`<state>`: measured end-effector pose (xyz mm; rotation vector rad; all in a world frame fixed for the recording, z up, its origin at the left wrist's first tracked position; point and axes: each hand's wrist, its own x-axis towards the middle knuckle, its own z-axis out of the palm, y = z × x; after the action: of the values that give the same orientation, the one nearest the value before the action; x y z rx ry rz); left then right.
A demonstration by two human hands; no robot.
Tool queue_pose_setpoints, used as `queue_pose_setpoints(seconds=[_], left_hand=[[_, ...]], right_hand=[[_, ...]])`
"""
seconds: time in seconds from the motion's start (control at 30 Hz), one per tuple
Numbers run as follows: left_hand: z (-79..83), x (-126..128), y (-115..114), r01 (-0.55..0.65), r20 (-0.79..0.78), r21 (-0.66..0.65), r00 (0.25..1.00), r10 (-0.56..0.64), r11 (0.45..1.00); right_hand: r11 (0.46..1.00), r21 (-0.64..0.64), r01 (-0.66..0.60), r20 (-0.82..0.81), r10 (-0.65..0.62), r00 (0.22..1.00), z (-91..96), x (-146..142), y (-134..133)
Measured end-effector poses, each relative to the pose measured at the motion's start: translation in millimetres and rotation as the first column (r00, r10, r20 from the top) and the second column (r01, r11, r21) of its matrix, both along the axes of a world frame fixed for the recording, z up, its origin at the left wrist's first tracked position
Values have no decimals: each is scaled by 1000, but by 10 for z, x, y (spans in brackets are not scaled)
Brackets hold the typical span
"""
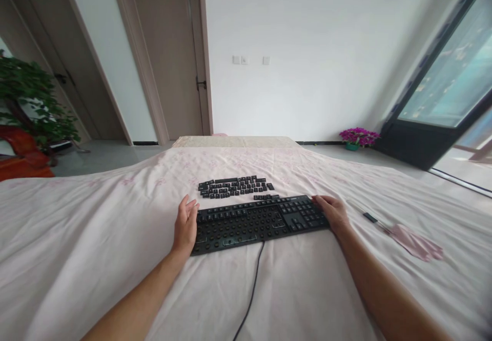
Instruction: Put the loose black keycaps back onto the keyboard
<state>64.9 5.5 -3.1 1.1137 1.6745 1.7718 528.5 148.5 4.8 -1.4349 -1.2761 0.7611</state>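
Observation:
A black keyboard (253,223) lies on a table covered with a pale pink cloth (96,238); most of its keycaps are off, only the number pad at the right still has caps. The loose black keycaps (234,186) are laid in rows just behind it, with a short extra row (266,196) near its back edge. My left hand (185,226) stands on its side against the keyboard's left end, fingers stretched out. My right hand (333,212) rests flat at the right end, fingertips on the number pad's corner.
The keyboard's cable (253,284) runs toward me over the cloth. A small black tool (370,217) and a pink brush-like thing (415,241) lie to the right. Beyond the table are a green plant (31,100), a door (172,59), potted purple flowers (358,137) and a large window (449,75).

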Motion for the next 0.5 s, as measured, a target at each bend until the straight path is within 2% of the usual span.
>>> queue_pose_setpoints(seconds=[0.3,0.5], left_hand=[[-16,-29,46,8,117,74,993,-17,997],[29,6,41,-7,166,83,986,-6,997]], right_hand=[[1000,7,-8,183,7,983,83,-38,-99],[1000,20,-11,194,7,981,90,-39,-106]])
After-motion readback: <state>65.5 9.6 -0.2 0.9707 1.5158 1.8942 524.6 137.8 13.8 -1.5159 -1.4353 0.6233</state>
